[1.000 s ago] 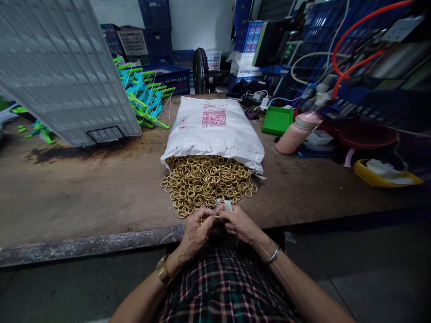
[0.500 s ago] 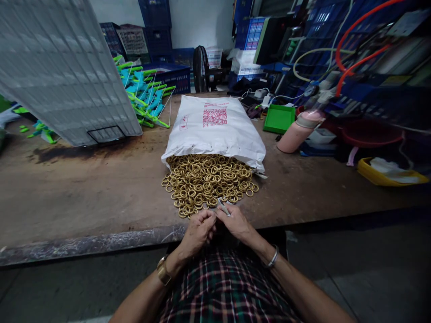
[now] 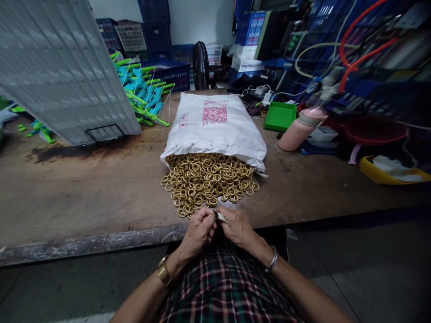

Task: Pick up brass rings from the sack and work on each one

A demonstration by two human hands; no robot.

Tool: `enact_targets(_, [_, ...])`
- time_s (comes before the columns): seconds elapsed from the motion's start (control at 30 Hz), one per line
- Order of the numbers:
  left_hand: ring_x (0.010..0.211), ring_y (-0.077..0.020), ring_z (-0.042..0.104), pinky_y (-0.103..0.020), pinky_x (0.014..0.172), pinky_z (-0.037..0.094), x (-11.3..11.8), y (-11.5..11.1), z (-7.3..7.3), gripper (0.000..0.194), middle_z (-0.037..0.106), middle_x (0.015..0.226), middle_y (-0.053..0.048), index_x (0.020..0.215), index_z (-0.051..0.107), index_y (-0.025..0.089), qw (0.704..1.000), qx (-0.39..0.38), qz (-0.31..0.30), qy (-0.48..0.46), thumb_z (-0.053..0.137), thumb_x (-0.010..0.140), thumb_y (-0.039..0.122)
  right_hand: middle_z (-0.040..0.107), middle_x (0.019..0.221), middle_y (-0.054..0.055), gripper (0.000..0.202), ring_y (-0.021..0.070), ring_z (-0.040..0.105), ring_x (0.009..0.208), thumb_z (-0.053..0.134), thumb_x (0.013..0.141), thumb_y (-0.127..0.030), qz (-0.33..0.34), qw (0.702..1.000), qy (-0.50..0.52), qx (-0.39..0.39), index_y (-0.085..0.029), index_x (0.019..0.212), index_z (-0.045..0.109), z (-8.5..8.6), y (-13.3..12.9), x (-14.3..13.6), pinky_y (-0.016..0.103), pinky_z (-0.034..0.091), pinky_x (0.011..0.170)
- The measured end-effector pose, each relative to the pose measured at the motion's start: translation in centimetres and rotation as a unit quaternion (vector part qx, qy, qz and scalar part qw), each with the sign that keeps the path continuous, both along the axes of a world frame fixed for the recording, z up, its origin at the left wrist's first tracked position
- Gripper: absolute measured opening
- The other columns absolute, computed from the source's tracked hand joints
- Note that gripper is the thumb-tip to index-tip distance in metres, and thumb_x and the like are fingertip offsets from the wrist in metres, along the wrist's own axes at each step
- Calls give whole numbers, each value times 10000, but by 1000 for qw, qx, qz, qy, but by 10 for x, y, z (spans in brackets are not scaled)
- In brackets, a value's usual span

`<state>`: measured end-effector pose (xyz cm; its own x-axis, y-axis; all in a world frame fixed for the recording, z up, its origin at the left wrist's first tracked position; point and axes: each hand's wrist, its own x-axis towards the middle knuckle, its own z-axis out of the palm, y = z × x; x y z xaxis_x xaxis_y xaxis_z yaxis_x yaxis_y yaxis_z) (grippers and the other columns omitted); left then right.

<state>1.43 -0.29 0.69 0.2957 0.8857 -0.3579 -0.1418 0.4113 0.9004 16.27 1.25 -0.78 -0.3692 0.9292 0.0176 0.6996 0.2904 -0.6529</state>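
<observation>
At the near table edge, my left hand [image 3: 201, 229] is closed in a pinch; whatever lies between its fingertips is too small and hidden to name. Close beside it, my right hand [image 3: 238, 228] grips a small pale blade-like tool [image 3: 221, 217], whose tip points left at the left fingertips. Just beyond both hands spreads a heap of brass-coloured rings [image 3: 208, 179]. They spill from the mouth of a white sack [image 3: 232, 128] with red print, lying flat on the table.
A ribbed, whitish panel [image 3: 70, 67] leans at the left, near green and turquoise toy-bow-like parts [image 3: 144, 94]. On the right are a green tray [image 3: 279, 115], a pink bottle [image 3: 298, 134] and a yellow tray [image 3: 387, 176]. A wooden table [image 3: 84, 193] carries these.
The pale tool in my right hand has swung from pointing forward to pointing left, against the left fingertips. My left hand stays nearly where it was.
</observation>
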Motion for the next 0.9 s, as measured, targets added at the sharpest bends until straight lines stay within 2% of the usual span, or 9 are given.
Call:
enact_targets(0.27, [409, -52, 358, -165, 383, 283, 0, 0, -3, 326, 434, 529, 61, 690, 428, 181, 998, 36, 2, 49, 499, 763, 490, 609, 726, 36, 242, 144, 514, 641, 376, 700, -61, -1, 998, -65, 0, -181, 839, 533, 0, 1, -2, 243, 294, 602])
enact_targets(0.43, [429, -51, 364, -171, 406, 284, -1, 1, -4, 319, 439, 548, 54, 672, 427, 176, 995, 78, -4, 65, 474, 784, 471, 609, 724, 44, 260, 146, 520, 645, 374, 701, -66, 17, 996, -83, -29, -175, 882, 526, -3, 1, -1, 242, 289, 592])
enact_targets(0.53, [430, -52, 358, -171, 405, 279, -4, 1, -4, 319, 433, 543, 55, 668, 422, 178, 995, 72, -13, 67, 467, 793, 468, 610, 718, 47, 273, 147, 523, 647, 383, 682, -61, 16, 993, -108, -44, -170, 892, 519, -4, 1, -4, 243, 278, 582])
enact_targets(0.63, [419, -50, 352, -168, 391, 276, -7, -4, 3, 324, 436, 541, 57, 680, 425, 180, 997, 52, -18, 61, 468, 796, 479, 623, 727, 61, 285, 153, 526, 641, 396, 684, -64, -3, 989, -142, -43, -156, 926, 516, -4, 3, -7, 253, 263, 570])
enact_targets(0.73, [408, -42, 357, -160, 381, 270, -9, -13, 14, 315, 448, 537, 57, 695, 442, 175, 998, 29, -56, 25, 496, 792, 470, 641, 757, 73, 267, 154, 535, 638, 387, 737, -83, -42, 986, -161, -20, -156, 957, 518, -5, 10, -5, 260, 248, 558])
enact_targets(0.8, [394, -36, 358, -154, 368, 261, -9, -17, 18, 296, 465, 540, 54, 711, 452, 174, 996, 0, -79, -35, 513, 792, 453, 645, 765, 71, 237, 152, 543, 642, 384, 756, -84, -81, 982, -168, 0, -167, 924, 528, -7, 17, -3, 261, 244, 556])
enact_targets(0.9, [388, -33, 366, -143, 332, 244, -8, -15, 16, 283, 505, 585, 39, 723, 462, 172, 988, -52, -50, -133, 533, 784, 439, 641, 746, 56, 176, 155, 558, 665, 408, 773, -104, -143, 975, -169, 31, -177, 878, 527, -7, 26, -1, 256, 253, 563])
